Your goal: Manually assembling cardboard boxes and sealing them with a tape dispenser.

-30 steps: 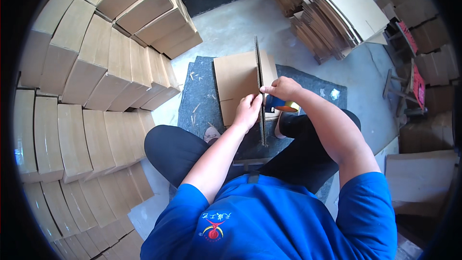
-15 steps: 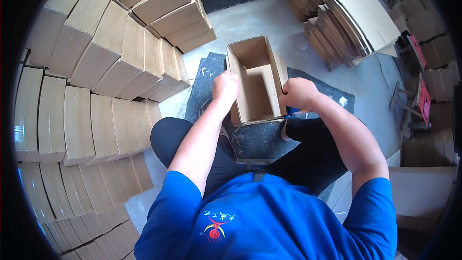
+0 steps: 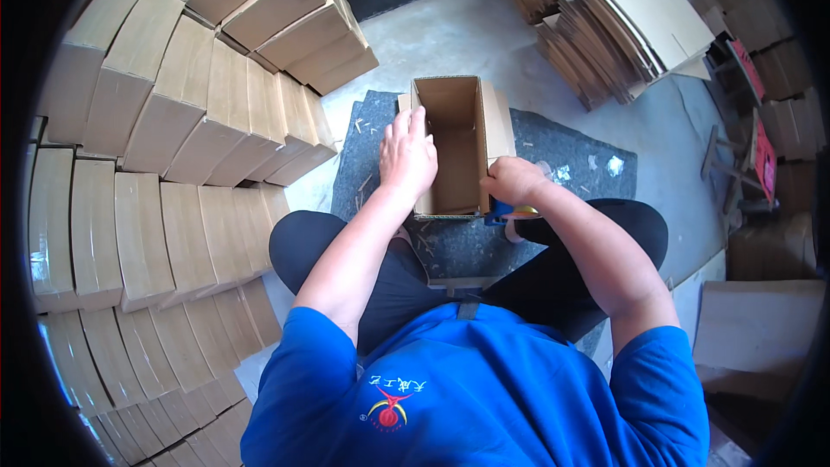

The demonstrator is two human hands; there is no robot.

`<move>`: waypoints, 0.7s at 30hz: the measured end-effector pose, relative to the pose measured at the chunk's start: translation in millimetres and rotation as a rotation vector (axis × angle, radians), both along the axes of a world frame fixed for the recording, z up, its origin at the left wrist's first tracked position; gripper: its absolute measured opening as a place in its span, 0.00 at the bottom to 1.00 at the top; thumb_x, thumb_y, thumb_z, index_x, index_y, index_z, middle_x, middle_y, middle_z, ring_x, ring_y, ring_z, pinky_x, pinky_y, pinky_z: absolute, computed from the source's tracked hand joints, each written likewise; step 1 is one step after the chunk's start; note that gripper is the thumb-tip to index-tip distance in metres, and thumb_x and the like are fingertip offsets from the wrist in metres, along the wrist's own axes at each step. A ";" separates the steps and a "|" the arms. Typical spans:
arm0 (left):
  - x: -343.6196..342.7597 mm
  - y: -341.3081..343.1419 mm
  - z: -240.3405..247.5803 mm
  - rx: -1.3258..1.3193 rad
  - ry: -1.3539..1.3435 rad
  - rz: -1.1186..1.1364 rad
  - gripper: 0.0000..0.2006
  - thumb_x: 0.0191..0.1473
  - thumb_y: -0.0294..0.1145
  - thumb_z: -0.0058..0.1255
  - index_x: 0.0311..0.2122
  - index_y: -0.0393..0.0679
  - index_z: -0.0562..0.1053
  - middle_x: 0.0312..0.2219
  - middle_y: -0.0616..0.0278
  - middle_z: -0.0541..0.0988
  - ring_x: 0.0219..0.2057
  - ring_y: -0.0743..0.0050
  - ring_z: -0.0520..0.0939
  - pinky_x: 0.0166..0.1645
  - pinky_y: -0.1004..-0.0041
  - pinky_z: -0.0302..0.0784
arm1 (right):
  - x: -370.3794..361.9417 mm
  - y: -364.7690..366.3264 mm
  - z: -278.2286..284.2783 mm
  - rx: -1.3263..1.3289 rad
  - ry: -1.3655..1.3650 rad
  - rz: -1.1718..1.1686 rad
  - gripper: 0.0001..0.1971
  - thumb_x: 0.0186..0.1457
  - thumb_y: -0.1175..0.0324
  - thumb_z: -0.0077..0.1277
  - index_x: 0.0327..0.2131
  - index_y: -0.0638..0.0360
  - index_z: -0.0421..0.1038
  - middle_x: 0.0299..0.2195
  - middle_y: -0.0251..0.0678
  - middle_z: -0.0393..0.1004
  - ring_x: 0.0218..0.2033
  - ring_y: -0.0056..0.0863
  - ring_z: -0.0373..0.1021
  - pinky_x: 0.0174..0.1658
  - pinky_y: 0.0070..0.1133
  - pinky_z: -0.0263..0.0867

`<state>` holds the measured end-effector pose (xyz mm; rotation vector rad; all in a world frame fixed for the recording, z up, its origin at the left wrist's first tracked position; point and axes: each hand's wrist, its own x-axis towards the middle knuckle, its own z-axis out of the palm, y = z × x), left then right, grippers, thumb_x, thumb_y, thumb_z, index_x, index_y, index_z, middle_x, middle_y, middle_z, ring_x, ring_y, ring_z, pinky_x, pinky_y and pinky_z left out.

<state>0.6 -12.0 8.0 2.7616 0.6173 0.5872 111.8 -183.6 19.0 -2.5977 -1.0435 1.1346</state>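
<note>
An open cardboard box (image 3: 456, 151) stands between my knees, its top facing up and its side flaps folded outward. My left hand (image 3: 408, 156) lies on the box's left edge, fingers stretched forward along it. At the right edge, close to the near corner, my right hand (image 3: 515, 182) is closed around a blue tape dispenser (image 3: 497, 212). A yellowish tape roll shows below that hand. The dispenser's grip is hidden by my fingers. The box's inner floor lies in shadow, and I see nothing in it.
A dark mat (image 3: 571, 160) with scraps lies under the box. Stacked closed cartons (image 3: 186, 112) rise along the left. Flattened cardboard sheets (image 3: 631, 26) are piled at the far right. A stand with a red panel (image 3: 764, 156) is farther right.
My left hand has gone from curled to stretched out on the box's left edge. The box has straightened and sits more upright. My right hand with the dispenser has moved slightly left and nearer.
</note>
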 end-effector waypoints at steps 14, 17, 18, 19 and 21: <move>-9.0 -59.1 -97.0 -0.303 0.642 0.035 0.16 0.60 0.36 0.44 0.49 0.43 0.74 0.48 0.54 0.76 0.58 0.59 0.68 0.66 0.53 0.50 | -18.6 11.4 18.7 -0.063 -0.022 -0.011 0.18 0.54 0.60 0.44 0.40 0.59 0.79 0.42 0.47 0.79 0.46 0.41 0.75 0.51 0.30 0.69; 7.6 -69.9 -68.9 -0.343 0.724 -0.061 0.17 0.57 0.35 0.46 0.50 0.42 0.73 0.54 0.51 0.72 0.62 0.58 0.64 0.68 0.50 0.46 | -20.1 -1.8 6.0 -0.018 -0.064 -0.076 0.18 0.54 0.61 0.43 0.36 0.61 0.80 0.38 0.49 0.79 0.42 0.43 0.77 0.48 0.32 0.70; 7.6 -65.8 -64.9 -0.297 0.735 -0.130 0.18 0.55 0.35 0.47 0.50 0.42 0.73 0.57 0.50 0.69 0.63 0.57 0.63 0.69 0.50 0.45 | -22.3 1.5 7.6 0.022 -0.093 -0.116 0.18 0.53 0.61 0.42 0.33 0.63 0.80 0.34 0.50 0.80 0.39 0.45 0.77 0.47 0.33 0.71; 10.5 -61.0 -74.9 -0.247 0.661 -0.089 0.19 0.54 0.35 0.48 0.51 0.42 0.73 0.61 0.48 0.64 0.64 0.55 0.61 0.69 0.49 0.45 | -22.8 3.9 9.8 0.028 -0.093 -0.111 0.18 0.53 0.61 0.42 0.33 0.63 0.80 0.34 0.50 0.80 0.39 0.45 0.77 0.47 0.33 0.71; 36.2 -43.4 -67.4 -0.208 0.362 -0.011 0.24 0.52 0.32 0.51 0.56 0.42 0.68 0.63 0.48 0.59 0.65 0.52 0.58 0.68 0.49 0.47 | -21.1 4.7 13.9 -0.015 -0.081 -0.068 0.17 0.56 0.62 0.41 0.35 0.60 0.80 0.37 0.47 0.80 0.41 0.42 0.77 0.47 0.31 0.71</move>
